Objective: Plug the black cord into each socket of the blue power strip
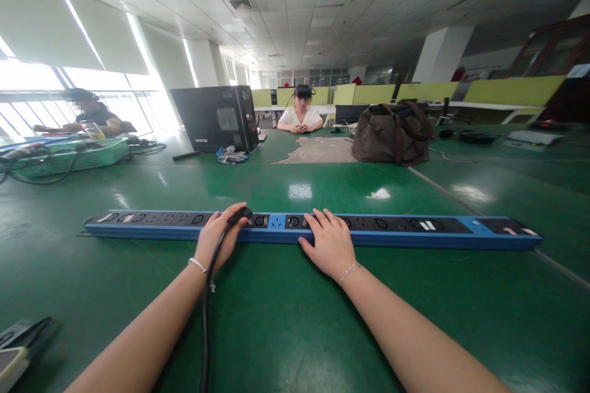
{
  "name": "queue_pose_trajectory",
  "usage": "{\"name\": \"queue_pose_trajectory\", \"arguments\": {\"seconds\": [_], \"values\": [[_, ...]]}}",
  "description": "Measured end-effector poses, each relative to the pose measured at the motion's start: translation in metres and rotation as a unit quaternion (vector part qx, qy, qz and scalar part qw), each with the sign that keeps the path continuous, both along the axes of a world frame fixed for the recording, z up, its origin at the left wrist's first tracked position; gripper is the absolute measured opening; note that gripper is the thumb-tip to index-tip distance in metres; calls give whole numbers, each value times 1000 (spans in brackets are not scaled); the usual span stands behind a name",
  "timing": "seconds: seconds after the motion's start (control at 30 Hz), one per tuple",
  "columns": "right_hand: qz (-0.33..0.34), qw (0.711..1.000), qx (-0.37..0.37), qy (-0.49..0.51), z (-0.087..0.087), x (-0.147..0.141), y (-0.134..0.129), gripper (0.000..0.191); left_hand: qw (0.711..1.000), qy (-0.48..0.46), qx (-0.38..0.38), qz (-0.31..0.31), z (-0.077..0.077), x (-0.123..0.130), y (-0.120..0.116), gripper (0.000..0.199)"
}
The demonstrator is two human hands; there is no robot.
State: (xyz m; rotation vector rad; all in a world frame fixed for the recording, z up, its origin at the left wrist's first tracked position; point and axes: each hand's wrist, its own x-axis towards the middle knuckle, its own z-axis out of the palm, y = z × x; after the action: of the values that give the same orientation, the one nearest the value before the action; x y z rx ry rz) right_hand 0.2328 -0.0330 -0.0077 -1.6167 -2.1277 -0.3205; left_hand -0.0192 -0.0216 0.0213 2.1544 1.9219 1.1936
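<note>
A long blue power strip (415, 239) with black socket panels lies across the green table in front of me. My left hand (220, 234) is closed around a black power plug (240, 215) at the strip, left of its middle blue socket. Whether the plug sits in a socket or only rests on it, I cannot tell. Its thick black cord (206, 319) runs down over my wrist toward the bottom edge. Just right of the middle, my right hand (328, 239) lies on the strip with fingers spread, holding nothing.
Across the green table (295, 181) stand a black computer case (214, 118), blue-grey gloves (232, 155) and a brown bag (391, 134). A green basket (92, 156) with cables is at the left. One person (300, 116) sits opposite, another (96, 116) far left. A device (13, 359) lies near-left.
</note>
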Motion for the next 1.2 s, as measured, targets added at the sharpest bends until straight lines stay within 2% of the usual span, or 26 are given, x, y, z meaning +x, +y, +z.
{"name": "queue_pose_trajectory", "arguments": {"seconds": [0.13,0.33,0.47,0.63,0.87,1.03,1.2], "values": [[-1,1000,1,4,0,0,0,51,997,44,-15,-53,2,34,2,31],[1,1000,5,13,-1,0,1,52,994,80,-41,-63,1,58,11,32],[1,1000,7,12,-1,0,0,52,988,133,-35,-71,-1,59,11,32],[1,1000,7,13,0,0,0,51,979,190,18,-74,-7,57,10,34],[0,1000,5,9,-1,-1,0,51,965,243,58,-81,-6,56,2,38],[-1,1000,-2,2,1,0,0,52,962,251,60,-95,-7,51,0,43],[-2,1000,-8,2,2,-1,-1,52,964,253,30,-82,-5,52,6,42]]}}
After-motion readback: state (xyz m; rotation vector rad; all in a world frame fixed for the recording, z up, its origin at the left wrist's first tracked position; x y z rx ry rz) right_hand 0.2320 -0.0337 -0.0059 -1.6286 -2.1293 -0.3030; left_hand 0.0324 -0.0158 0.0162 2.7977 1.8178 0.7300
